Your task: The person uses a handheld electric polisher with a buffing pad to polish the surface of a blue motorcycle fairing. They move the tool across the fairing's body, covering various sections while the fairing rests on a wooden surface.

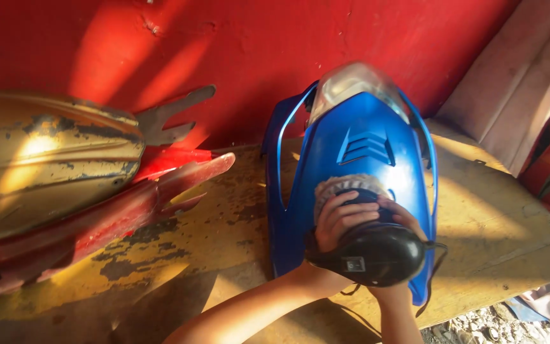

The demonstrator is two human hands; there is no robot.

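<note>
At the far left, a worn gold fender (46,165) with flaking paint is lying over a red body panel (97,223), and both are resting on the paint-chipped yellow wooden bench (211,236). Behind them, a grey metal bracket (170,118) is leaning against the red wall (237,44), where sunlight is falling in slanted bands.

Moving toward the middle, your left hand (342,220) is wrapping over the front of a black electric polisher (373,251), fingers curled snugly around its nose. The polisher's fluffy pad (345,186) is pressing down on a glossy blue motorcycle front cowl (358,146), which is lying on the bench with its clear headlight lens (351,83) pointing toward the wall.

Just to the right, your right hand (405,220) is gripping the other side of the polisher's body; most of it is hiding behind the tool, so only the knuckles are showing. A black cord (437,255) is looping off the machine's right side. Farther right, pale panels (517,83) are leaning in the corner.
</note>
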